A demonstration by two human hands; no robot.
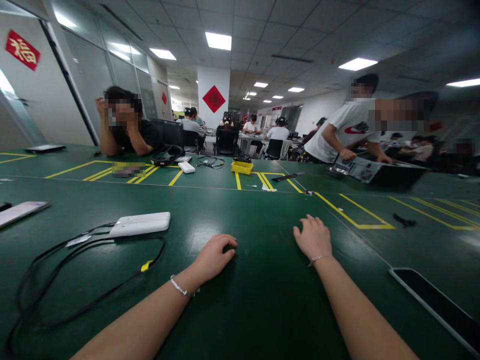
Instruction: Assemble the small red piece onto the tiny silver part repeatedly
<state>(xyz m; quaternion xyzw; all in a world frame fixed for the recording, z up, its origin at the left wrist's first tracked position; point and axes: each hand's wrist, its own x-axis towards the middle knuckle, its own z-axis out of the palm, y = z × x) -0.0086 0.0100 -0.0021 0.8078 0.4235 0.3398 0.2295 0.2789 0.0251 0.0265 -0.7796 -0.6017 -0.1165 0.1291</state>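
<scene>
Green tabletop (262, 300) with yellow tape lines (375, 227) runs ahead of me beneath lit ceiling panels. My left hand (214, 258) is loosely curled, thumb apart from the fingers; my right hand (314, 237) has its fingers slightly spread. Left of my left hand lies a white power bank (140, 225) with a looping black cable (120, 286). Beyond my right forearm lies a dark-screened phone (435, 307); farther off, someone in a white T-shirt (341, 127) grips a computer case (386, 172).

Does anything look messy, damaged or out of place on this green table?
Nothing looks spilled or broken. Only the black cable seems untidy: it sprawls in loose loops near the white device, left of the left hand, rather than neatly coiled.
</scene>
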